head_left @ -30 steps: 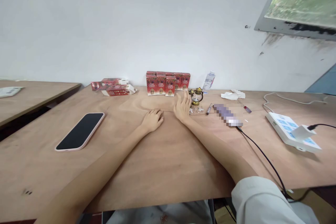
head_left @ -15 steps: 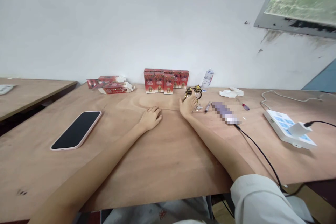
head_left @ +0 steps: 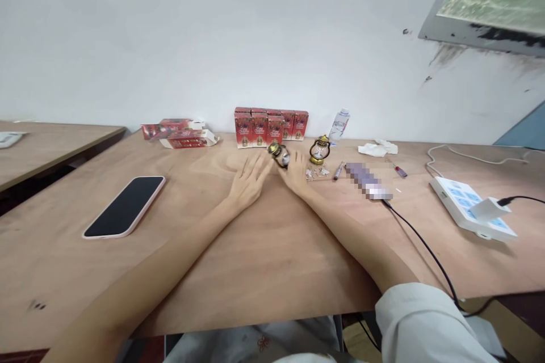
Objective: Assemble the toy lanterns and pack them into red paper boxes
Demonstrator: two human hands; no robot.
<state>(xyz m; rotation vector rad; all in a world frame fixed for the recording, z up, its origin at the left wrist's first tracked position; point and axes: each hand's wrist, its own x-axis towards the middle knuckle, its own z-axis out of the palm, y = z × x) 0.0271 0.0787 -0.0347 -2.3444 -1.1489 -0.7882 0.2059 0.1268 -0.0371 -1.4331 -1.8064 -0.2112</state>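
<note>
My right hand (head_left: 296,174) grips a small black-and-gold lantern (head_left: 279,154), which tilts to the left in front of the red boxes. Beside it, my left hand (head_left: 250,181) has its fingers stretched toward the lantern; whether the fingertips touch it I cannot tell. A second lantern (head_left: 319,150) of the same kind stands upright to the right of my right hand. Several small metal and white pieces (head_left: 317,172) lie on the wooden table in front of that lantern.
Red printed boxes (head_left: 259,129) stand in rows by the wall, with opened boxes (head_left: 187,136) lying to their left. A phone (head_left: 125,207) lies at left. At right are a bottle (head_left: 339,125), a pen (head_left: 338,171), tissue (head_left: 378,148), a screwdriver (head_left: 400,171) and a power strip (head_left: 472,207).
My right hand has moved left, carrying one lantern away from the other. My left hand has lifted and stretched its fingers out toward that lantern.
</note>
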